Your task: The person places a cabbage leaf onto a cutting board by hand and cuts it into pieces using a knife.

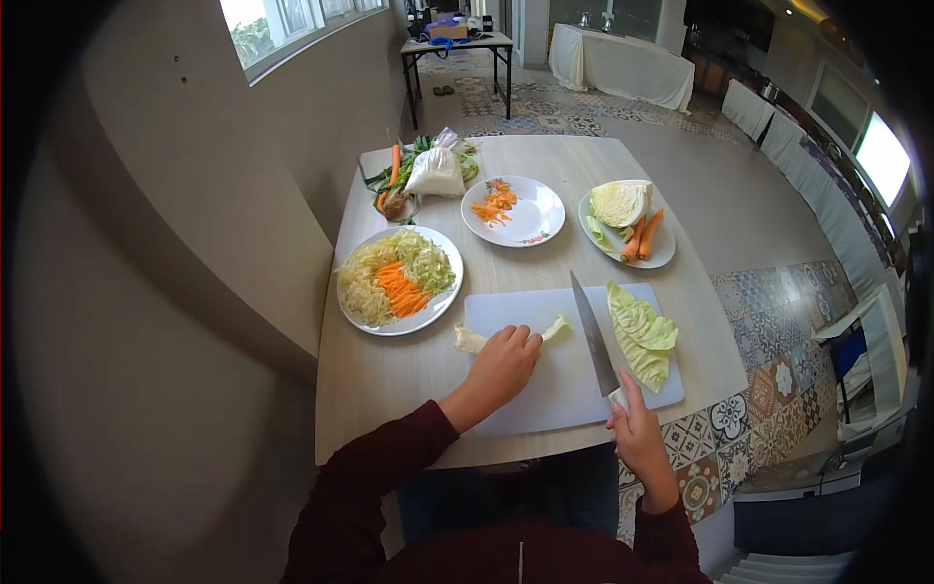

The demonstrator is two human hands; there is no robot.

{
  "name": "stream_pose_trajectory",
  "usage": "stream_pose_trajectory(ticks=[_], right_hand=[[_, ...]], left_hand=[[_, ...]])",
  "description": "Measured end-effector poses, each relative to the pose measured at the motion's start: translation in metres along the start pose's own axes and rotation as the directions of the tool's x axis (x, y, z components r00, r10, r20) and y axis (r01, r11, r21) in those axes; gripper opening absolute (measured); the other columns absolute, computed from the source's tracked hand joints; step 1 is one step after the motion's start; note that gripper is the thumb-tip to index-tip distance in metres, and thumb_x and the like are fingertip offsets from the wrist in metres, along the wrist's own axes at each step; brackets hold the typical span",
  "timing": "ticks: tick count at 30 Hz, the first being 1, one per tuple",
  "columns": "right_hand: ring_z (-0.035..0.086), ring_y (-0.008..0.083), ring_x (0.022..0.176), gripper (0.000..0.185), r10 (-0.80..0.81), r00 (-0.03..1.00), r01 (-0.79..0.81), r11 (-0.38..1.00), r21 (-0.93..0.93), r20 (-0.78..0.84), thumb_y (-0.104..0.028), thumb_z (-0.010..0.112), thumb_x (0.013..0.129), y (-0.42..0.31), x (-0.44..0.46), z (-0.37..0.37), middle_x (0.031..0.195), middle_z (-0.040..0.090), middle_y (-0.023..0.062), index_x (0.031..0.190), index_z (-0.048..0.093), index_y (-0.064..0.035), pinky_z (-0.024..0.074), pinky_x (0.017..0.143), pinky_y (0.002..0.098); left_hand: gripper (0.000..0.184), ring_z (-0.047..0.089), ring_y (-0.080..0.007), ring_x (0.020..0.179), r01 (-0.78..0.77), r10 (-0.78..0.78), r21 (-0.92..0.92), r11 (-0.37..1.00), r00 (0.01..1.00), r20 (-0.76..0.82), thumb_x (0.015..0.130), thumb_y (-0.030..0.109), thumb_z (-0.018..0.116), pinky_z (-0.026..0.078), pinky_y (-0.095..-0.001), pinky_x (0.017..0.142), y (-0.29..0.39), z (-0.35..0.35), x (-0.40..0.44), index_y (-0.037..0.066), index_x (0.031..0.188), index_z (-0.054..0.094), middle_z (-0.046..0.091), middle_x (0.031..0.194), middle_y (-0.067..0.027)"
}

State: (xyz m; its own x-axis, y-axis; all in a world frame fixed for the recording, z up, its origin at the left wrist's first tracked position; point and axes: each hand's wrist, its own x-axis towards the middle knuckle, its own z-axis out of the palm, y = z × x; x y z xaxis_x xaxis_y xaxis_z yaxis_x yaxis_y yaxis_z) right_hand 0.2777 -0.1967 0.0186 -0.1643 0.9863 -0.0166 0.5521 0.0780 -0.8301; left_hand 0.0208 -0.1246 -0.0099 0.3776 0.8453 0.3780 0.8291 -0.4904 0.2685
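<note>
My left hand [501, 365] is closed over a pale cabbage leaf piece [558, 329] on the white cutting board [545, 407]; its ends stick out on both sides of my fingers. In my right hand [639, 438] is the handle of a large kitchen knife [592, 336]. The blade points away from me, tilted slightly left, above the board's right part. To the right of the blade, a larger green cabbage leaf [642, 339] lies on the board, apart from the other piece.
Beyond the board, a plate [455, 284] holds shredded cabbage and carrot. Another plate [537, 209] bears orange carrot scraps. A third plate [666, 251] carries a cut cabbage [621, 202] and carrots [650, 234]. A white plastic bag [436, 173] and vegetables stand at the back left. A wall runs along the left.
</note>
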Motion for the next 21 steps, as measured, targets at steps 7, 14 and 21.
stream_pose_trajectory(ticks=[7,14,21], right_hand=[[0.056,0.016,0.054,0.058,-0.044,0.999,0.046,0.994,-0.102,0.028,-0.005,0.047,0.095,-0.002,-0.018,0.008,0.083,0.062,0.0142,0.152,0.036,-0.0066,0.0518,0.057,0.0329],[0.062,0.0434,0.109,0.056,-0.193,0.981,0.186,0.965,-0.184,-0.021,-0.001,0.049,0.092,-0.024,-0.014,0.006,0.125,0.059,0.0316,0.147,0.039,0.0003,0.0467,0.099,0.0449],[0.054,0.046,0.123,0.056,-0.056,0.997,0.063,0.986,-0.152,0.055,-0.001,0.05,0.091,-0.032,-0.016,0.0,0.132,0.055,0.0319,0.146,0.039,0.0011,0.0421,0.104,0.045]], left_hand=[[0.039,0.06,-0.0279,0.089,-0.127,0.112,-0.108,0.986,0.984,-0.138,0.089,0.009,0.063,0.051,-0.0396,0.077,-0.006,0.009,0.018,0.007,0.127,0.058,0.059,0.095,-0.0106],[0.041,0.06,-0.0305,0.09,-0.085,0.079,-0.156,0.984,0.996,-0.046,0.086,0.006,0.063,0.052,-0.0401,0.079,-0.01,0.025,0.025,0.007,0.127,0.06,0.061,0.099,-0.0117],[0.02,0.059,-0.0282,0.086,-0.143,0.128,-0.124,0.982,0.984,-0.123,0.086,0.008,0.064,0.051,-0.0391,0.076,0.0,0.026,0.021,0.004,0.105,0.069,0.059,0.094,-0.0099]])
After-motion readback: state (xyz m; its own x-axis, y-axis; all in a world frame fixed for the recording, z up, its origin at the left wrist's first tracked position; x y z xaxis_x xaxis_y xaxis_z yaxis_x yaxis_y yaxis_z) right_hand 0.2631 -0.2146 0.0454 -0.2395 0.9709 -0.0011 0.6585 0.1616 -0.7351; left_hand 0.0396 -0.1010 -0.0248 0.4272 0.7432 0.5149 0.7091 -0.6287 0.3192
